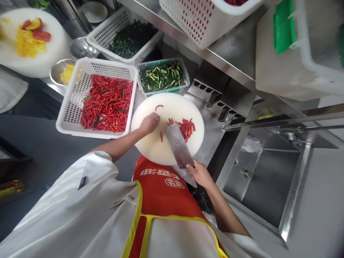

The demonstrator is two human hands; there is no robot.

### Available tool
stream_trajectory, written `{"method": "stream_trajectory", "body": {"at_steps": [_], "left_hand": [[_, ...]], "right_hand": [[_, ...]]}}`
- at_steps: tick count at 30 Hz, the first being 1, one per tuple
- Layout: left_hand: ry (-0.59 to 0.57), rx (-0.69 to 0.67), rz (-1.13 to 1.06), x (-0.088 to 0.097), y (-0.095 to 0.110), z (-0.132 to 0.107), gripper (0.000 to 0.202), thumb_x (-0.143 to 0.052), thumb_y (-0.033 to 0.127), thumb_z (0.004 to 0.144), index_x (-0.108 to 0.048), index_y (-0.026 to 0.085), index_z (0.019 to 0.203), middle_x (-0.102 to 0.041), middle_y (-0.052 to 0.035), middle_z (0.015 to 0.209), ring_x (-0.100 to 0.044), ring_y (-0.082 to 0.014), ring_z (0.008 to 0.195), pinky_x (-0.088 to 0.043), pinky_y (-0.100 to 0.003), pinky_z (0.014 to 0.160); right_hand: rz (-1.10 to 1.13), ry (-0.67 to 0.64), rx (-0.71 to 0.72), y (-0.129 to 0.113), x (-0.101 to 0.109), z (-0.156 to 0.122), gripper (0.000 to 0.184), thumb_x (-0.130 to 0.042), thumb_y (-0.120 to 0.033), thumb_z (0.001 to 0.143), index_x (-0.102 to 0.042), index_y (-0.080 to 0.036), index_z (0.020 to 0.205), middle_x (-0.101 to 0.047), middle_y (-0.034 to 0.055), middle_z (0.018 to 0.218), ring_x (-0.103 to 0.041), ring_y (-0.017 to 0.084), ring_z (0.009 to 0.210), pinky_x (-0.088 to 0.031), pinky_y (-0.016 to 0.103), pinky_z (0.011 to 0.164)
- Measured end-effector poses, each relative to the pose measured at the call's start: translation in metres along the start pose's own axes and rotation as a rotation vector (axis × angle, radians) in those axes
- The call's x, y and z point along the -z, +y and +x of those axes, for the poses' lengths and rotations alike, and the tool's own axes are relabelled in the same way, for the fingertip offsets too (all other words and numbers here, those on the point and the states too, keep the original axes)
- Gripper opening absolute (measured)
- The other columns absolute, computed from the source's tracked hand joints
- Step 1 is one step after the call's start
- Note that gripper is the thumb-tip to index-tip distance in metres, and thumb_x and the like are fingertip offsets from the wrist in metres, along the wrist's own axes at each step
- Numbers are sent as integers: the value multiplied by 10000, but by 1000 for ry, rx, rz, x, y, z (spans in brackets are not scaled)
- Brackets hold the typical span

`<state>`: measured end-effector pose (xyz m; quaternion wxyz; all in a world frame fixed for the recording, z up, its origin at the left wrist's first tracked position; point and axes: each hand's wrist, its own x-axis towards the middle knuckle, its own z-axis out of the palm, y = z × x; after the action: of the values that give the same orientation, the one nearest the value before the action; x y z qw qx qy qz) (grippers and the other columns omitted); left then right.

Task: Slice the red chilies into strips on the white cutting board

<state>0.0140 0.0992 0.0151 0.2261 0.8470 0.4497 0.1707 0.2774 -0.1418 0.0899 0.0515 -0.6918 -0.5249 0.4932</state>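
A round white cutting board (145,143) lies on the steel counter in front of me. My right hand (201,174) grips the handle of a broad cleaver (179,145), whose blade rests flat over the board beside a pile of cut red chilies (186,129). Over the board's left side, my left hand (150,123) is closed, its fingers curled together; whatever may be in them is hidden. One curved red chili (159,106) lies just beyond that hand, and a short red piece (161,136) sits between hand and blade.
Left of the board stands a white basket (68,107) of red chilies. Behind are a tub (162,87) of cut green chilies and a basket (103,36) of dark green ones. A sink (264,179) is at right, a steel shelf (233,46) above, and another board (51,64) far left.
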Motion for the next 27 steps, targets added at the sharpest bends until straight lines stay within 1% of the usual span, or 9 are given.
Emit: {"method": "stream_trajectory", "body": {"at_steps": [2, 3, 6, 8, 11, 14, 17, 21, 27], "left_hand": [[85, 216, 54, 4, -7, 33, 225, -489, 209, 909, -639, 138, 1062, -624, -128, 1037, -612, -234, 922, -493, -348, 813], [75, 270, 84, 6, -11, 48, 238, -496, 209, 903, -644, 133, 1073, -622, -140, 1055, -614, -248, 930, -490, -359, 814], [-76, 232, 186, 13, -23, 70, 225, -475, 158, 886, -685, 131, 962, -632, -151, 1020, -620, -267, 919, -477, -363, 788], [-182, 110, 237, 19, -28, 62, 212, -486, 119, 856, -695, 134, 886, -636, -141, 979, -622, -265, 916, -470, -351, 778], [-287, -62, 219, 25, -25, 27, 197, -506, 105, 834, -695, 143, 874, -634, -113, 950, -622, -240, 904, -473, -324, 773], [-328, -159, 119, 22, -10, -13, 211, -491, 117, 859, -694, 167, 892, -627, -81, 937, -618, -199, 867, -483, -292, 764], [-323, -218, 2, 14, 6, -38, 215, -484, 151, 897, -695, 190, 884, -616, -61, 931, -609, -174, 866, -488, -269, 773], [-291, -269, -118, 6, 11, -46, 180, -514, 191, 908, -694, 202, 910, -608, -55, 977, -598, -170, 906, -490, -271, 802], [-319, -315, -120, 3, 3, -43, 138, -544, 249, 909, -672, 202, 931, -605, -65, 981, -585, -195, 937, -497, -308, 828]], "right_hand": [[-37, 16, 40, -9, -4, -2, 241, -412, -405, 958, -547, -209, 924, -575, -16, 595, -568, 190, 535, -378, 275, 557], [-80, 15, 79, -14, -7, -2, 229, -420, -388, 955, -554, -206, 918, -595, -3, 625, -577, 191, 571, -374, 274, 574], [-188, -26, 160, -24, -10, 2, 204, -434, -338, 944, -568, -201, 874, -624, 23, 687, -583, 190, 638, -356, 272, 602], [-168, -37, 139, -21, -9, 4, 215, -435, -344, 940, -564, -201, 845, -621, 24, 682, -584, 189, 640, -354, 270, 598], [-65, 18, 49, -14, -4, 7, 230, -429, -374, 938, -559, -203, 858, -612, 16, 658, -593, 197, 626, -367, 269, 584], [-44, 63, -4, -16, -2, 12, 215, -427, -364, 942, -551, -204, 873, -613, 13, 653, -594, 198, 612, -369, 272, 586], [-104, 54, 16, -30, -3, 17, 186, -438, -328, 951, -531, -203, 849, -618, 20, 671, -592, 191, 628, -347, 271, 596], [-230, 45, 75, -47, -2, 17, 161, -456, -293, 965, -525, -193, 859, -646, 52, 762, -608, 203, 734, -313, 278, 631], [-328, -14, 77, -57, 4, 13, 149, -452, -260, 982, -527, -172, 887, -671, 88, 850, -626, 211, 809, -303, 280, 659]]}}
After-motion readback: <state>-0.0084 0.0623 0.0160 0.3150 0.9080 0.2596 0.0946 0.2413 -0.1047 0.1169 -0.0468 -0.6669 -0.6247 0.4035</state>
